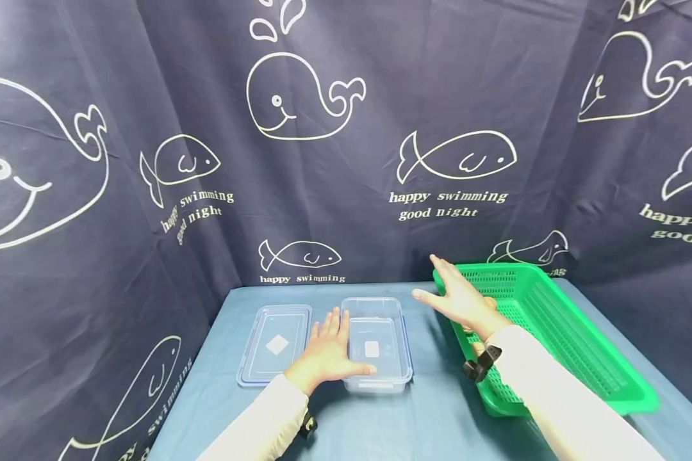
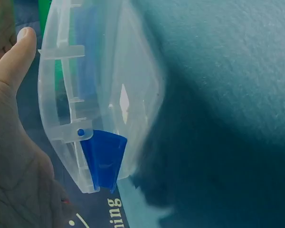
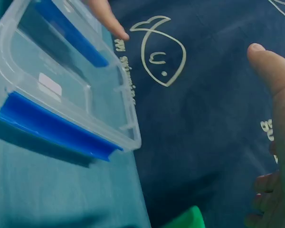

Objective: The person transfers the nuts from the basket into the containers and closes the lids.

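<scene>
My left hand (image 1: 327, 353) is spread over the left rim of a clear plastic food container (image 1: 387, 365), its thumb reaching across the container's front part. Whether it touches the rim I cannot tell. The container is uncovered, with a blue latch (image 2: 104, 161) on its side and a white label inside. To its left lies a clear lid (image 1: 261, 355) with a pale diamond-shaped label. Above the left edge of a green basket (image 1: 588, 342) hangs my right hand (image 1: 458, 299), fingers extended, thumb apart, nothing held. Small tan pieces (image 1: 477, 349) in the basket are partly hidden by that arm.
A blue cloth covers the table (image 1: 432, 416). Dark curtains (image 1: 346, 211) printed with whales and fish stand close behind and at both sides. The basket's raised walls take up the table's right side. Each wrist wears a black strap (image 1: 483, 363).
</scene>
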Demonstrator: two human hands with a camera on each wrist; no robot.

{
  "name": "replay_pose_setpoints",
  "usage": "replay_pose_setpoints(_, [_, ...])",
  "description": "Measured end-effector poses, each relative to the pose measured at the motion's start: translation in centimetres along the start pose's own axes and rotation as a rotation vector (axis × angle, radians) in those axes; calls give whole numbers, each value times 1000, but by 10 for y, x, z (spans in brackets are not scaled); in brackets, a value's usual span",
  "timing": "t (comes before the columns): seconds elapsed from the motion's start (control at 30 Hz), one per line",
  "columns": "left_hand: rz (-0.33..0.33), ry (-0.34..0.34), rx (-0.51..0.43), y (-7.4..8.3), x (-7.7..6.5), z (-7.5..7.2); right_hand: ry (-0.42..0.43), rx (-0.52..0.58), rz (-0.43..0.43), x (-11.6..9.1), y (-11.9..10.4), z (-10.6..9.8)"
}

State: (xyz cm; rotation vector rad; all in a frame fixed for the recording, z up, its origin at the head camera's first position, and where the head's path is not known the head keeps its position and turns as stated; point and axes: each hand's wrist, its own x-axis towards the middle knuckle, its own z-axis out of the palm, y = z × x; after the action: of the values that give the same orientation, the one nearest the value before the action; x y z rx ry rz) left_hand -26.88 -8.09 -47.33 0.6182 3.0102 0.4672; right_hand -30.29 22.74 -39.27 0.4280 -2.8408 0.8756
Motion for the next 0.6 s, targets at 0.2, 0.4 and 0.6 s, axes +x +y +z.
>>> replay_pose_setpoints(0.2, [13,-5,-5,-1,-1,5,42,36,19,-1,14,-13])
replay_pose_setpoints(0.4, [79,-10,-60,-10,-4,7,130,95,14,-2,33,-25])
replay_pose_setpoints(0.6, [166,-28,-97,-26,-9,9,199,197,10,-5,54,-37])
